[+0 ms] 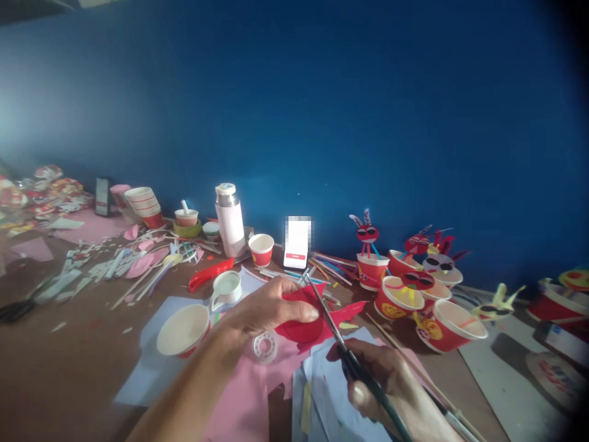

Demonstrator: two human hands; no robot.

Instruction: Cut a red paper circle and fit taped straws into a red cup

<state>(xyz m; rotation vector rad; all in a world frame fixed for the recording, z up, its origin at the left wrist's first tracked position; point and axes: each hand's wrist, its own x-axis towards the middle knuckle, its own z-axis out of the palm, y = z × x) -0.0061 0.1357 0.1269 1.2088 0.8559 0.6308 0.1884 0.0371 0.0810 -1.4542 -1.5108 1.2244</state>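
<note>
My left hand [264, 310] pinches a sheet of red paper [304, 319] above the brown table, thumb on top. My right hand [377, 374] grips a pair of dark-handled scissors [335, 334]. Their blades point up and left and meet the red paper's right edge. A roll of clear tape [265, 345] lies just below my left hand on pink paper [251, 393]. An empty red paper cup [183, 331] lies tilted to the left of my left wrist.
Decorated red cups with paper faces [416, 288] crowd the right side. A white cup [227, 288], a red knife-like tool [209, 274], a pink flask [230, 221], a phone on a stand [297, 242] and stacked cups [145, 205] stand behind. Paper scraps [115, 264] litter the left.
</note>
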